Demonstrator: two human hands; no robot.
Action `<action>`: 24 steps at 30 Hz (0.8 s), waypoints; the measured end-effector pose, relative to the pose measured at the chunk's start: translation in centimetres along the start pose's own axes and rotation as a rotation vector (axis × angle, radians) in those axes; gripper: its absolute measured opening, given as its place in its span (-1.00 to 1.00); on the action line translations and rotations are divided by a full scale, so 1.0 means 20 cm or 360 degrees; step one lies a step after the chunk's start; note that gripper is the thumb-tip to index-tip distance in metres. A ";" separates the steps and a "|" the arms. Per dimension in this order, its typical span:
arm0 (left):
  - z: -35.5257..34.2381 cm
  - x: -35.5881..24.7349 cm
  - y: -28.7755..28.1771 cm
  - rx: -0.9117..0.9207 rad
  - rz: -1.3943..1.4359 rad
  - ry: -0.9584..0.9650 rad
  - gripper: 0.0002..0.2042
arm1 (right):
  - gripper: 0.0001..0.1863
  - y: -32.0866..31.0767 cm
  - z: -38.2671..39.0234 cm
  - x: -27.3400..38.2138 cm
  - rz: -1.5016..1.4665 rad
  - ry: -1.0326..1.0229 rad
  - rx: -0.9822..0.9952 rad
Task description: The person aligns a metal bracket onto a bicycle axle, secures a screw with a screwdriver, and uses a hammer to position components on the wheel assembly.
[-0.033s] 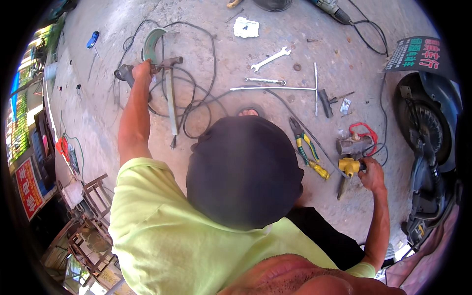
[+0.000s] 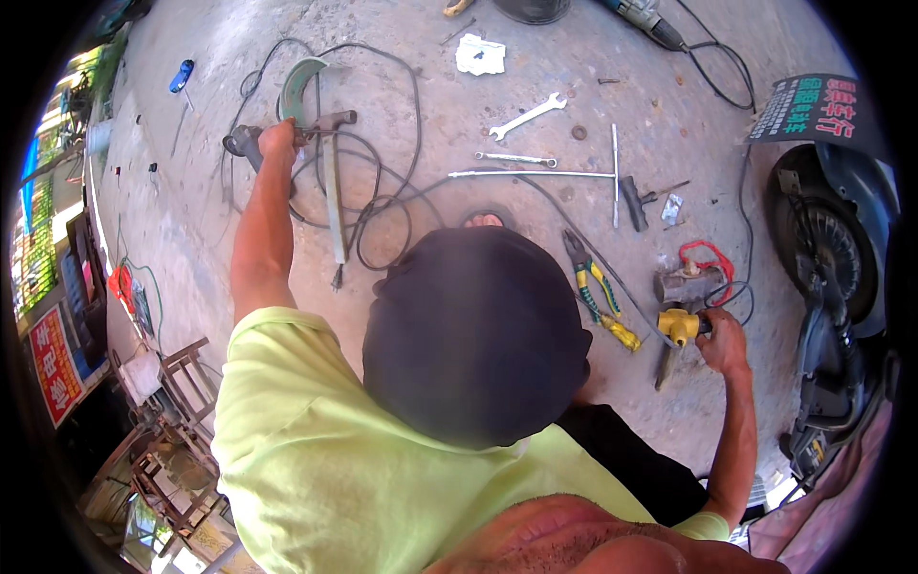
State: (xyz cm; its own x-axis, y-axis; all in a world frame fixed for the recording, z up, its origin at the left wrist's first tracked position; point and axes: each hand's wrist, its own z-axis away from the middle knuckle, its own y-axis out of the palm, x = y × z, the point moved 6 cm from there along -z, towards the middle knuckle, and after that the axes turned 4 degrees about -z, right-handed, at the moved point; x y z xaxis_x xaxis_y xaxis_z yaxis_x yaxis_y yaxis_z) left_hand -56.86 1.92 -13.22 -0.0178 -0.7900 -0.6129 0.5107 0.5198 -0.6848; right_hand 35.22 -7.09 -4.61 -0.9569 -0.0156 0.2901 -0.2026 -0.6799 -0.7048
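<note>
My left hand [image 2: 278,140] is closed around a dark angle grinder [image 2: 246,143], with its curved green guard [image 2: 302,84] just beyond the fingers. Beside that hand, a hammer [image 2: 332,182] lies with its long pale handle pointing toward me. On the right, my right hand [image 2: 724,342] closes on a black plug [image 2: 705,325] at the side of a yellow socket [image 2: 677,327]. The fingers partly hide the plug. A heavy cylindrical hammer head [image 2: 690,284] lies just past the socket. Yellow-green pliers [image 2: 593,277] are left of my right hand.
Black cable [image 2: 418,105] loops over the concrete near the grinder. Farther right lie a wrench [image 2: 529,116], a thinner wrench [image 2: 516,159] and a long T-handle [image 2: 535,173]. A motorbike wheel [image 2: 827,244] stands at the right edge. A dark cap [image 2: 473,335] blocks the middle.
</note>
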 end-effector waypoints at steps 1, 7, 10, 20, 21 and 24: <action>-0.01 0.02 0.00 -0.0001 -0.0001 -0.0022 -0.75 | -0.63 0.00 0.00 0.00 0.0002 -0.0003 -0.0003; -0.04 0.06 -0.01 -0.0015 -0.0297 0.0066 -0.64 | -0.63 0.01 -0.01 -0.02 -0.0025 -0.0051 -0.0001; -0.01 -0.05 -0.03 -0.0007 -0.0637 0.0247 -0.66 | -0.63 0.00 -0.01 -0.01 -0.0029 -0.0035 -0.0002; 0.14 -0.40 0.01 -0.0572 -0.0935 0.1020 -0.38 | -0.63 0.02 -0.03 -0.03 0.0021 -0.0056 -0.0010; 0.19 -0.43 0.06 -0.0475 -0.0908 0.1032 -0.41 | -0.63 0.01 -0.02 -0.02 0.0032 -0.0055 -0.0007; 0.38 -0.52 0.21 -0.0209 -0.0859 0.1069 -0.49 | -0.63 0.00 -0.02 -0.01 0.0039 -0.0073 -0.0011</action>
State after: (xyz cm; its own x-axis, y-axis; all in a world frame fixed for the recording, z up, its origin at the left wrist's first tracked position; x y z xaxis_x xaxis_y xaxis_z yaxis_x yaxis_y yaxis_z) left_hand -47.92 9.80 -6.71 -0.7531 -0.6019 -0.2658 0.1836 0.1956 -0.9633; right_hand 35.29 -6.84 -4.96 -0.9511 -0.0657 0.3018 -0.1809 -0.6736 -0.7166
